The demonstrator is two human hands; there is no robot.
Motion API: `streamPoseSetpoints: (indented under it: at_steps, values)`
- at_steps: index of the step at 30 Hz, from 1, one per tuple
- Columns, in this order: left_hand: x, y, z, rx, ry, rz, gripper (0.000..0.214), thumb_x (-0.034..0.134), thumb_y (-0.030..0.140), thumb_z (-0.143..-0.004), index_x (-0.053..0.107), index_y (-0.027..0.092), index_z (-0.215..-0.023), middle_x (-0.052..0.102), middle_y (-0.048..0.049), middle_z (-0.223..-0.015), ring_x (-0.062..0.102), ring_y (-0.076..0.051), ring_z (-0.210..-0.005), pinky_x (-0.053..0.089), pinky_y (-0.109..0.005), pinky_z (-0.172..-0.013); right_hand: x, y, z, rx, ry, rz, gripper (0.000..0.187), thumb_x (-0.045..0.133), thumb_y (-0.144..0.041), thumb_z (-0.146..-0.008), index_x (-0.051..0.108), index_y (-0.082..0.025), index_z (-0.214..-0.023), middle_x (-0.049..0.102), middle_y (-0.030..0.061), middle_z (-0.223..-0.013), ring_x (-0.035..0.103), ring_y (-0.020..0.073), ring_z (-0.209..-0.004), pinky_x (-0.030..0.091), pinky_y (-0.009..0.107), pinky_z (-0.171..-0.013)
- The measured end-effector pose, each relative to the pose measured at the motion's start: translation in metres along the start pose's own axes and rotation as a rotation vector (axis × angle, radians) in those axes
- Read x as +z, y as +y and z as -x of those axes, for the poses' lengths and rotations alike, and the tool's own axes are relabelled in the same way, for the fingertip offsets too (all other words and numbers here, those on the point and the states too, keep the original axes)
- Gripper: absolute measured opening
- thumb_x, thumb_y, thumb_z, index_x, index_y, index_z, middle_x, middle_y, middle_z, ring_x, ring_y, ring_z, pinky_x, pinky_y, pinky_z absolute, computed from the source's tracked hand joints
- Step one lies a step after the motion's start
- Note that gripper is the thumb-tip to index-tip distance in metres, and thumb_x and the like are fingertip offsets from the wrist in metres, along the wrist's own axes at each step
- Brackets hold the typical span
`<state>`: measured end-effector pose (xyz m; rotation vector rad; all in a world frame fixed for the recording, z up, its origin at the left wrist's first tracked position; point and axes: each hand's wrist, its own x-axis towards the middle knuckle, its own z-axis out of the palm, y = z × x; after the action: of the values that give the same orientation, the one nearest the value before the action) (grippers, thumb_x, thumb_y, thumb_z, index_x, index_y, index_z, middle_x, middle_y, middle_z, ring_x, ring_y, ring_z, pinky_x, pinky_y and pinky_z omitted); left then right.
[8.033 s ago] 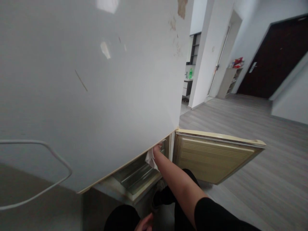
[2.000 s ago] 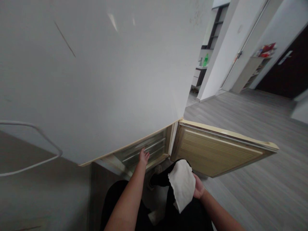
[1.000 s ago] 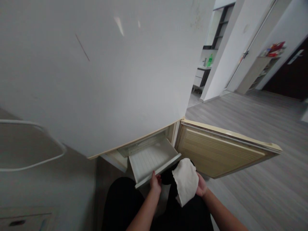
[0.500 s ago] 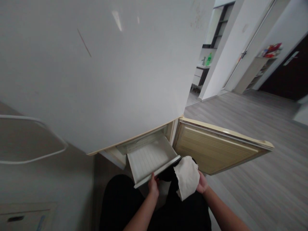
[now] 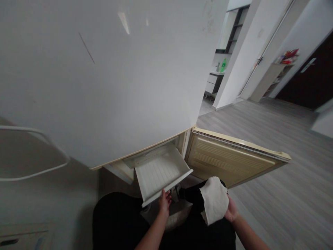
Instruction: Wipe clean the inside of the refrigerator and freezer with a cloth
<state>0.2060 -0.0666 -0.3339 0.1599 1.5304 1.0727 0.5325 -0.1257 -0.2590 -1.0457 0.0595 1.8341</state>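
Observation:
A white freezer drawer (image 5: 162,172) is pulled part way out of the low compartment and looks bare inside. My left hand (image 5: 164,201) grips its front edge, thumb on top and fingers curled below. Off to the right, above my knee, my right hand (image 5: 231,209) is closed on a white cloth (image 5: 214,200). The cloth hangs over the fingers, hiding most of them. Beside the drawer, the yellowed freezer door (image 5: 231,156) stands swung out to the right.
A large white fridge panel (image 5: 125,86) rises over the compartment. Below the drawer, a greyish surface (image 5: 178,215) shows between my legs. A white cable (image 5: 39,131) loops at the left. Grey wood-look floor (image 5: 281,194) spreads right, toward a dark door (image 5: 309,80) and shelf (image 5: 278,78).
My right hand and the cloth have moved right and slightly down, away from the drawer. My knees have spread apart. The left hand stays on the drawer's edge.

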Motion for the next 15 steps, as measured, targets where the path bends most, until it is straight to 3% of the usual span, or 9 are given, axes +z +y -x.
streamPoseSetpoints:
  at_steps: [4, 7, 9, 11, 13, 15]
  values:
    - [0.012, 0.004, 0.013, 0.016, -0.22, -0.246, 0.044, 0.051, 0.06, -0.091, 0.06, 0.019, -0.078, 0.069, -0.0053, -0.078, 0.058, -0.012, -0.06, 0.041, -0.024, -0.056, -0.005, -0.001, -0.002, 0.0, -0.004, 0.04, 0.024, 0.061, -0.042, -0.074, 0.079, -0.025, -0.076, 0.078, 0.0157, -0.087, 0.073, 0.0321, -0.102, 0.046, 0.051, -0.103]
    - [0.019, 0.01, 0.036, 0.038, -0.54, -0.494, 0.049, 0.073, 0.065, -0.072, 0.064, 0.018, -0.064, 0.065, -0.0028, -0.062, 0.055, -0.014, -0.055, 0.04, -0.026, -0.055, -0.011, -0.004, -0.008, -0.027, -0.006, 0.07, 0.022, 0.064, -0.043, -0.07, 0.079, -0.028, -0.075, 0.079, 0.0138, -0.089, 0.074, 0.0309, -0.099, 0.044, 0.051, -0.106]
    - [0.017, 0.016, 0.057, 0.066, -0.723, -0.647, 0.045, 0.088, 0.058, -0.054, 0.065, 0.019, -0.055, 0.063, -0.0016, -0.057, 0.057, -0.016, -0.057, 0.042, -0.029, -0.06, -0.017, -0.007, -0.012, -0.051, -0.01, 0.083, 0.023, 0.067, -0.045, -0.066, 0.08, -0.029, -0.077, 0.079, 0.0148, -0.093, 0.073, 0.0328, -0.102, 0.045, 0.052, -0.105]
    - [0.009, 0.023, 0.079, 0.23, -0.85, -0.898, 0.039, 0.091, 0.052, -0.048, 0.067, 0.022, -0.053, 0.067, -0.0027, -0.066, 0.062, -0.021, -0.071, 0.045, -0.032, -0.07, -0.023, -0.008, -0.015, -0.087, -0.004, 0.086, 0.023, 0.069, -0.045, -0.061, 0.08, -0.029, -0.075, 0.078, 0.0166, -0.096, 0.072, 0.0346, -0.107, 0.046, 0.052, -0.105]
    - [-0.002, 0.03, 0.095, 0.48, -0.913, -1.212, 0.034, 0.084, 0.055, -0.059, 0.071, 0.025, -0.058, 0.072, -0.005, -0.084, 0.065, -0.027, -0.087, 0.046, -0.036, -0.08, -0.028, -0.007, -0.017, -0.138, 0.022, 0.078, 0.019, 0.069, -0.045, -0.059, 0.078, -0.031, -0.068, 0.078, 0.0171, -0.095, 0.071, 0.0346, -0.11, 0.047, 0.052, -0.106]
    - [-0.017, 0.033, 0.103, 0.592, -0.908, -1.393, 0.036, 0.073, 0.061, -0.071, 0.073, 0.026, -0.063, 0.073, -0.0065, -0.086, 0.067, -0.03, -0.091, 0.047, -0.039, -0.082, -0.03, -0.004, -0.021, -0.181, 0.034, 0.054, 0.015, 0.067, -0.044, -0.062, 0.075, -0.032, -0.064, 0.078, 0.0155, -0.094, 0.071, 0.0333, -0.109, 0.047, 0.051, -0.106]
